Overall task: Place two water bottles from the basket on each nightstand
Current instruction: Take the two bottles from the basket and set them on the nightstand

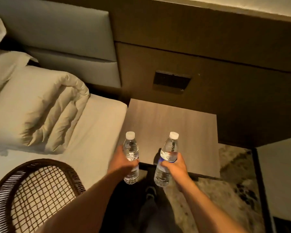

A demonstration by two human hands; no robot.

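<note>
I hold one clear water bottle with a white cap in each hand. My left hand [123, 163] is shut around the middle of the left bottle [131, 148]. My right hand [175, 165] grips the right bottle [170, 147] at its blue label. Both bottles stand upright in the air at the near edge of the wooden nightstand [171, 121], whose top is bare. A dark woven basket [40, 167] rests on the bed at lower left, under my left forearm; its inside shows only mesh.
The bed [94, 132] with a folded duvet and pillows lies left of the nightstand. A dark wall panel with a switch plate [171, 79] rises behind it. Patterned carpet [228, 182] and my legs are below.
</note>
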